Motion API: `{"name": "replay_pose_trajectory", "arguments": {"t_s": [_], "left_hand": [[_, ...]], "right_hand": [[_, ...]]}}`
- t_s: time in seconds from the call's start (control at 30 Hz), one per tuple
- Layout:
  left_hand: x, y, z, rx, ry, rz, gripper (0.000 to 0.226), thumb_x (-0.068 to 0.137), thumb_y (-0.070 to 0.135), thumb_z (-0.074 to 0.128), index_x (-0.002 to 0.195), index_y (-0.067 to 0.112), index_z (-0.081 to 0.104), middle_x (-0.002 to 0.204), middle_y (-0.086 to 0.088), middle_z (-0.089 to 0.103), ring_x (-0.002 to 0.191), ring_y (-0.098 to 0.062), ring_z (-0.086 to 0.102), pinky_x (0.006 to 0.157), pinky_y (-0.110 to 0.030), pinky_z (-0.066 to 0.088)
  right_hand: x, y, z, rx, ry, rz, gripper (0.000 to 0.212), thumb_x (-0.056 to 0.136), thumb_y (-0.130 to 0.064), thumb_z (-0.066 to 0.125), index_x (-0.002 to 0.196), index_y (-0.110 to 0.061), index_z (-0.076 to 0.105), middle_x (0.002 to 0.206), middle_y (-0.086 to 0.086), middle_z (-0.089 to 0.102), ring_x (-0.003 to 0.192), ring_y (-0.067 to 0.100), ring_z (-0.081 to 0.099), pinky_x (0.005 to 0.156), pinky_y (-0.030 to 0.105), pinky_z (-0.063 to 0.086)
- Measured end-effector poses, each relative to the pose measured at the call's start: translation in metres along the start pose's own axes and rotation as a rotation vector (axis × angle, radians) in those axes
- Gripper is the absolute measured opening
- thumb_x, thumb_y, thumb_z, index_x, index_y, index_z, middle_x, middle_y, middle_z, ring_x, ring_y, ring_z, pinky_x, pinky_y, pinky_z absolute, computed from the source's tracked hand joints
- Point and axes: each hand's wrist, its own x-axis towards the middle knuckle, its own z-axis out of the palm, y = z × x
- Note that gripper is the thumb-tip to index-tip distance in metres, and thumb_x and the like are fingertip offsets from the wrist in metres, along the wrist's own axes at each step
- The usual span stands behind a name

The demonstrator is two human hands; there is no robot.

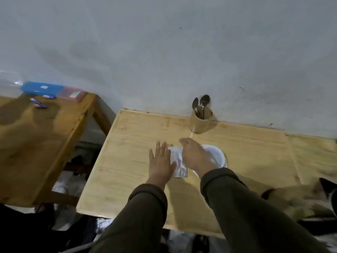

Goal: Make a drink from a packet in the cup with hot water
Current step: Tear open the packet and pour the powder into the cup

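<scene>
While your hands hover over the wooden surface (138,161), the white cup (217,156) sits partly under your right hand (196,156), whose curled fingers hold nothing you can see. Between both hands lies the silvery packet (179,164), touching your flat, spread left hand (160,162); no writing is readable.

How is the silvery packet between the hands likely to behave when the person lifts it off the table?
The packet lies flat and thin on the table, so it probably needs a fingernail or a slide to the edge to lift. Its shiny, wrinkled foil suggests it is floppy and somewhat slippery. It looks light, so the left hand alone could likely shift it.
</scene>
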Motion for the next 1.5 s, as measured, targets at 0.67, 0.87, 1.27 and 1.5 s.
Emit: {"name": "replay_pose_trajectory", "arguments": {"t_s": [0.67, 0.87, 1.27, 1.5], "left_hand": [[0.028, -0.049, 0.034, -0.054, -0.064, 0.205, 0.060, 0.095, 0.044, 0.044, 0.149, 0.022, 0.030, 0.163, 0.000, 0.014, 0.152, -0.019, -0.003, 0.122, -0.044, 0.006], [0.030, -0.050, 0.031, -0.083, -0.071, 0.209, 0.062, 0.096, 0.043, 0.043, 0.150, 0.020, 0.026, 0.163, 0.001, 0.014, 0.152, -0.019, -0.003, 0.122, -0.042, 0.004], [0.051, -0.018, -0.031, -0.816, 0.091, 0.055, 0.021, 0.096, 0.024, 0.051, 0.105, 0.012, 0.065, 0.099, -0.011, 0.073, 0.092, -0.027, 0.066, 0.079, -0.033, 0.050], [0.052, 0.016, -0.075, -0.818, 0.233, 0.133, 0.019, 0.093, 0.015, 0.055, 0.095, 0.008, 0.072, 0.096, -0.009, 0.075, 0.086, -0.020, 0.064, 0.073, -0.022, 0.041]], "right_hand": [[0.063, -0.006, 0.047, -0.165, -0.051, 0.235, 0.041, 0.088, -0.018, 0.055, 0.128, -0.012, 0.048, 0.129, 0.015, 0.047, 0.121, 0.032, 0.045, 0.106, 0.039, 0.039], [0.066, -0.011, 0.040, -0.101, -0.066, 0.271, 0.034, 0.084, -0.012, 0.057, 0.118, -0.011, 0.055, 0.119, 0.012, 0.062, 0.112, 0.030, 0.057, 0.099, 0.039, 0.045], [0.050, -0.007, -0.034, 0.468, 0.001, 0.362, 0.013, 0.081, -0.004, 0.060, 0.081, -0.014, 0.054, 0.084, 0.005, 0.055, 0.081, 0.020, 0.049, 0.071, 0.026, 0.037], [0.023, 0.002, -0.094, 0.523, 0.178, 0.206, 0.010, 0.082, -0.015, 0.067, 0.090, -0.010, 0.069, 0.080, 0.001, 0.061, 0.077, 0.014, 0.054, 0.067, 0.023, 0.041]]}}
